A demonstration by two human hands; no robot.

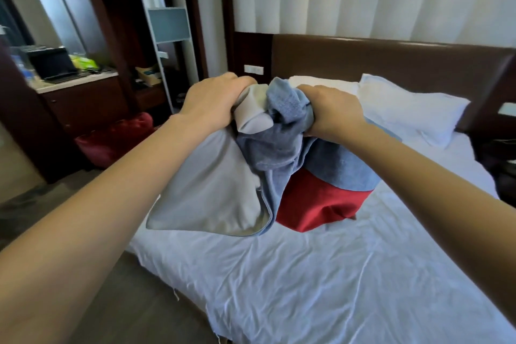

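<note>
I hold a cushion up over the bed (307,274). Its blue cover (279,153) is bunched at the top and peeled back, showing a pale grey lining (212,190) on the left. A red cushion (318,201) sits inside the cover at the lower right, its bottom touching the sheet. My left hand (215,103) grips the grey edge of the cover's opening. My right hand (332,112) grips the bunched blue fabric on the other side. Both sets of fingers are buried in the cloth.
White pillows (405,109) lie against a brown headboard (391,61). A red cushion (117,139) rests on the floor left of the bed. A dark counter with a laptop (55,65) and an open wardrobe stand at the left. Curtains hang behind.
</note>
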